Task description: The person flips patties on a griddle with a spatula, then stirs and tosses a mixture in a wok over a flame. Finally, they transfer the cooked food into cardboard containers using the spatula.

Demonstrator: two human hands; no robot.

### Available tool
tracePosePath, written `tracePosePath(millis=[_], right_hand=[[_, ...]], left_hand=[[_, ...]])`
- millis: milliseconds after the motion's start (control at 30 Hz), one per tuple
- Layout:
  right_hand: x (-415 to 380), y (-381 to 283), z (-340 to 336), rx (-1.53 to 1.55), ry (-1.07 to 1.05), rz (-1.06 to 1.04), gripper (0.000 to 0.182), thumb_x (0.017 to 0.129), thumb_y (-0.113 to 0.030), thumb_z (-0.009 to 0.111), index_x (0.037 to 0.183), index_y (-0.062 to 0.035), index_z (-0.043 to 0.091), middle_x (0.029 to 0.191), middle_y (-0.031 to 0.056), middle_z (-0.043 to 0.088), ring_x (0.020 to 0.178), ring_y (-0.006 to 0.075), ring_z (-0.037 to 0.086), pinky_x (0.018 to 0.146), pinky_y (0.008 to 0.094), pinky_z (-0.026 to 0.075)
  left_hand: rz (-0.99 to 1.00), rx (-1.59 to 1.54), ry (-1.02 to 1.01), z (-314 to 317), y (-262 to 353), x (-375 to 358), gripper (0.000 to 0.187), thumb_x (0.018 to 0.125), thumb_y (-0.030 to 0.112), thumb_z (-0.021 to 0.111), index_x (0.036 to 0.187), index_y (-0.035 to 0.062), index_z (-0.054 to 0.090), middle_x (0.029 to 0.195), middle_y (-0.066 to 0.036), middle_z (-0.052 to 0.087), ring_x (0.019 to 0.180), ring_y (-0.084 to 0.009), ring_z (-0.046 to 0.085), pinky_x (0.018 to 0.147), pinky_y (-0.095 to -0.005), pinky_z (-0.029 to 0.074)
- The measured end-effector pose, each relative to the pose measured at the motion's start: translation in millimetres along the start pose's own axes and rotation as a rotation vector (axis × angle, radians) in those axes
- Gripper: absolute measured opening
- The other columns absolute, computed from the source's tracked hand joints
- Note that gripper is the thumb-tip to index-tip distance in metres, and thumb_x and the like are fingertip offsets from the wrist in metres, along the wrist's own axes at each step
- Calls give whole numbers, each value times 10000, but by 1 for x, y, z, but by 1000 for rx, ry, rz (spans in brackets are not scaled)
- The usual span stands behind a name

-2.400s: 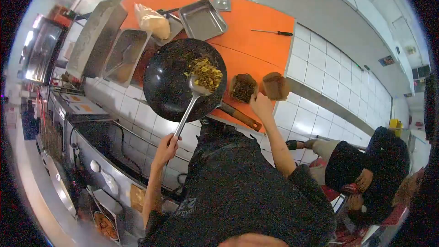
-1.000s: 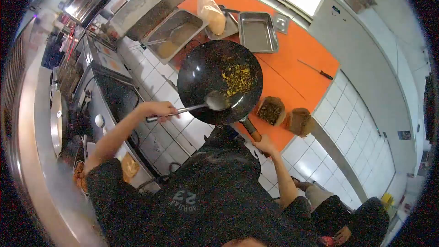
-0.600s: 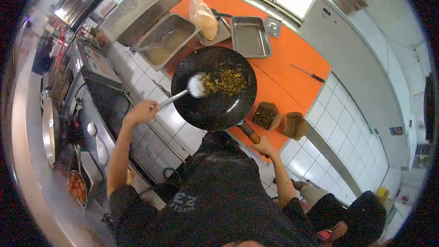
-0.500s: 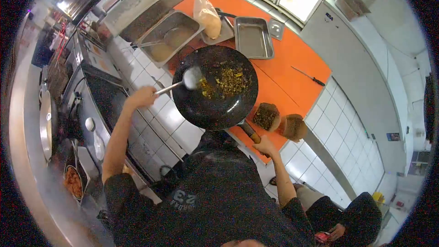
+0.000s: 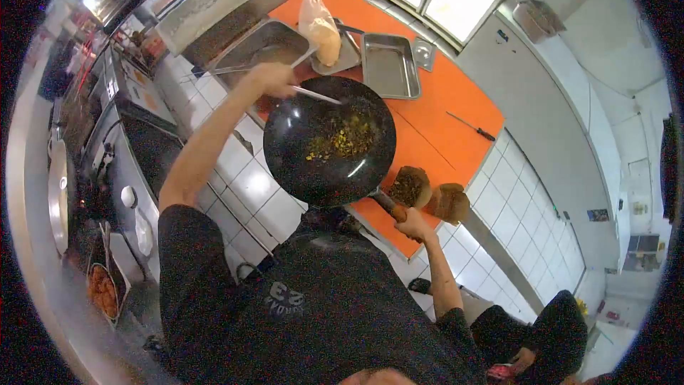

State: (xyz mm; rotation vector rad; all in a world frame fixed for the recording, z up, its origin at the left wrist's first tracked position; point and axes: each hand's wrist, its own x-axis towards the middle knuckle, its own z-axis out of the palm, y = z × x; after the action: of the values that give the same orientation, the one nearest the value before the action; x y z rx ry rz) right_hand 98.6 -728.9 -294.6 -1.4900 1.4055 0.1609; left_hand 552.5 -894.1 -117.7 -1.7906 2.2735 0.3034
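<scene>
My left hand (image 5: 274,80) is closed round the metal handle of a ladle (image 5: 318,95) at the wok's upper left rim. The ladle's head is hard to make out in the dark upper part of the wok. Chopped yellow and brown food (image 5: 348,137) lies in the middle and lower part of the black wok (image 5: 303,182). My right hand (image 5: 415,226) grips the wok's wooden handle (image 5: 388,205) at the lower right. The wok covers part of the orange table's left edge.
On the orange table (image 5: 456,128) are a metal tray (image 5: 390,64), a plastic bag (image 5: 322,34), a thin dark-handled tool (image 5: 470,126) and two brown containers (image 5: 408,187). A large pan (image 5: 249,46) stands upper left. Another person (image 5: 548,328) is at the lower right.
My left hand has moved up and right with the ladle, from beside the wok to its upper left rim. The food has shifted in the wok. My right hand keeps its grip.
</scene>
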Motion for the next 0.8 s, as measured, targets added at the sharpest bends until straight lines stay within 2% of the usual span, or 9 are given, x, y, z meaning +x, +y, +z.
tracePosePath(millis=[167,200,233,467,533,600,667,733,800], right_hand=[[-1,2,2,-25,62,-85,223,731,-188,642,812,-14,530,516,59,496,398,154,491,359,315,398],[0,6,5,-64,88,-103,210,729,-188,641,786,-19,531,516,59,495,399,154,490,360,318,397],[2,10,9,-61,80,-98,210,729,-188,641,786,-19,531,516,59,495,399,154,490,360,318,397],[-6,-1,7,32,28,-24,203,729,-160,631,834,-15,537,514,47,480,395,148,482,355,316,385],[-7,5,15,85,35,-47,206,729,-156,626,847,-14,535,510,47,477,391,147,479,352,314,381],[2,17,22,63,67,-89,217,733,-160,612,874,-11,541,505,52,480,377,147,470,344,319,381],[-3,10,20,35,61,-76,217,734,-159,605,877,-8,542,504,55,481,369,151,468,340,321,382],[-1,12,24,4,64,-63,217,736,-158,599,880,-5,544,503,57,483,361,155,466,337,323,384],[9,23,28,-56,73,-22,218,732,-150,595,880,3,547,511,65,498,366,159,480,338,331,387]], left_hand=[[170,20,27,-42,29,13,211,686,294,651,821,142,708,816,-92,685,760,-278,662,644,-405,521],[123,162,9,-58,36,17,257,677,274,655,914,191,706,830,-74,688,768,-274,665,655,-403,530],[72,302,-6,-63,44,20,344,667,255,658,1008,239,704,843,-57,692,776,-271,668,667,-401,539],[323,341,46,-24,95,-23,356,610,174,632,947,250,715,813,-92,686,738,-290,660,663,-427,530],[77,285,-20,-30,80,-60,311,664,201,640,968,196,705,828,-101,685,749,-300,658,693,-428,524],[80,110,67,-28,41,-98,261,741,271,633,964,150,696,841,-122,681,765,-314,655,709,-421,519],[-236,47,-235,-34,17,-119,289,798,334,605,953,106,694,856,-151,677,786,-319,654,701,-418,514],[-304,-17,-190,-14,-27,-134,283,814,276,566,745,25,675,634,-103,651,582,-246,638,555,-390,507],[-379,-80,-286,0,-65,-138,291,813,273,566,739,12,673,629,-95,648,536,-216,616,507,-372,489]])
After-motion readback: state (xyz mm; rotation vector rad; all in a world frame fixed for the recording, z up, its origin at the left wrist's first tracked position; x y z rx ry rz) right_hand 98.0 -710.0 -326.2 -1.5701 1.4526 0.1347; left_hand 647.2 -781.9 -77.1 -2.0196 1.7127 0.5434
